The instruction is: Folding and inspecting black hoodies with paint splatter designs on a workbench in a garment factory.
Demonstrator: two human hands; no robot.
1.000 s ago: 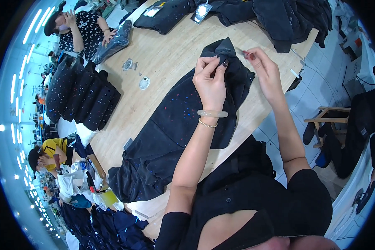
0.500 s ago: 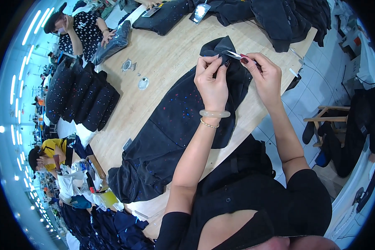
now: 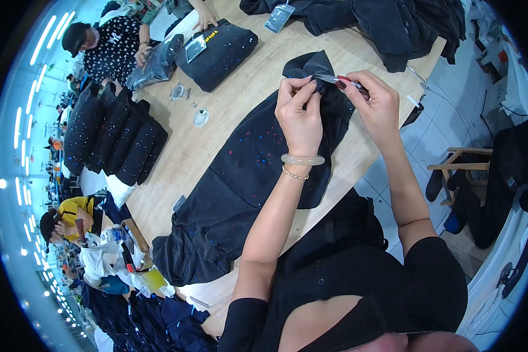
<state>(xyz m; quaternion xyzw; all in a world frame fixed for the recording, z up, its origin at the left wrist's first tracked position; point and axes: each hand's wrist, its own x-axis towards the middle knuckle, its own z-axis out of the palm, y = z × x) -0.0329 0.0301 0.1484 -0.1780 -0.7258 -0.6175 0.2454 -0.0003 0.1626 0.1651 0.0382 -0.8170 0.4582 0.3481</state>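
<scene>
A black garment speckled with red, blue and white dots lies stretched across the wooden table in front of me. At its far end, my left hand pinches a fold of the cloth between thumb and fingers. My right hand grips small thread snips, whose silver blades reach left to the fold, right by my left fingertips. The snips' handle is mostly covered by my fingers. Whether the blades touch a thread, I cannot make out.
Folded speckled garments are stacked at the left. Beyond them lie a folded black garment with a tag and a clear-bagged one, near co-workers' hands. More dark clothes cover the far right. A wooden stool stands beyond the right edge.
The snips' blades have come together, having been apart before. A co-worker's folded tagged garment has slid nearer and left. My left hand has barely moved.
</scene>
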